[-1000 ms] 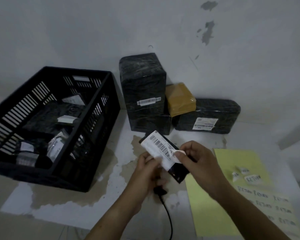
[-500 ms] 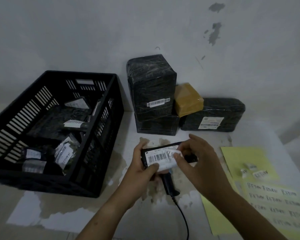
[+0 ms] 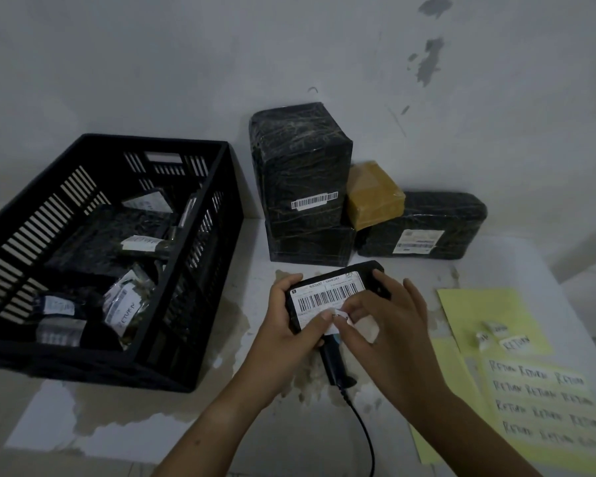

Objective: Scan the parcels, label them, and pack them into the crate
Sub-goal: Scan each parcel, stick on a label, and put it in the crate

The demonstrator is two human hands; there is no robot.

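Gripping a small black parcel (image 3: 327,294) by its left end, the left hand (image 3: 291,325) is curling its fingers round the edge and tilting the barcoded face upward, which is giving the other hand a firm surface to work on. The right hand (image 3: 389,325) is pinching a small white sticker (image 3: 341,313) and pressing it onto that face just below the barcode, probably so the bars are staying readable. Directly beneath both hands the scanner (image 3: 334,366) is lying on the desk (image 3: 117,425), its cable trailing toward the person. Left of the left hand the crate (image 3: 152,141) is standing open, holding labelled packets, a short carry away. Right of the right hand the yellow sheets (image 3: 479,311) are offering more stickers. Beyond the hands, wrapped boxes (image 3: 300,173) are waiting against the wall.
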